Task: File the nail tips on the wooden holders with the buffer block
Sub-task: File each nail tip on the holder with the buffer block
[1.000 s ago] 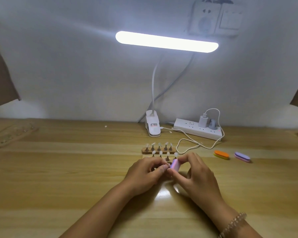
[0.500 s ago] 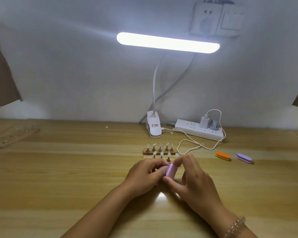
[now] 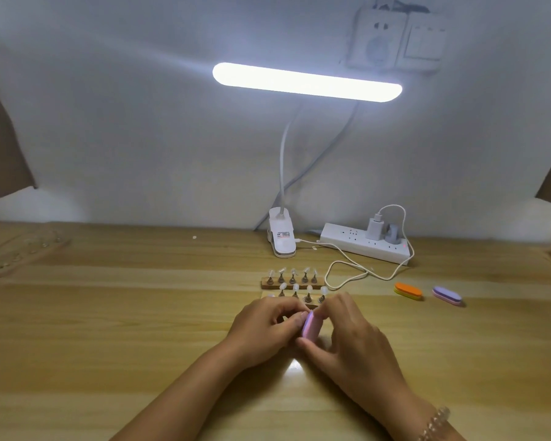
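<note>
since a second ago the pink buffer block [image 3: 308, 324] has slid back toward the person and tipped further onto its end, and both hands have drawn in with it.

from the head camera: the right hand [image 3: 357, 345] pinches the block, thumb under its near end, fingers [image 3: 337, 305] curled over the far end. the left hand [image 3: 261, 329] is curled against the block's left face, thumb tip touching it. whatever it pinches is hidden, so i cannot tell whether it grips a nail tip or nothing.

the wooden holders [image 3: 291, 284] sit on the worktop [image 3: 109, 329] just beyond the fingers, with the nearer row of nail tips [image 3: 309, 288] almost touching the knuckles.

what could go wrong, to my eye: the knuckles are so near that row that a long stroke could knock a tip off its peg. a block pinched only by its ends could also twist loose.
</note>
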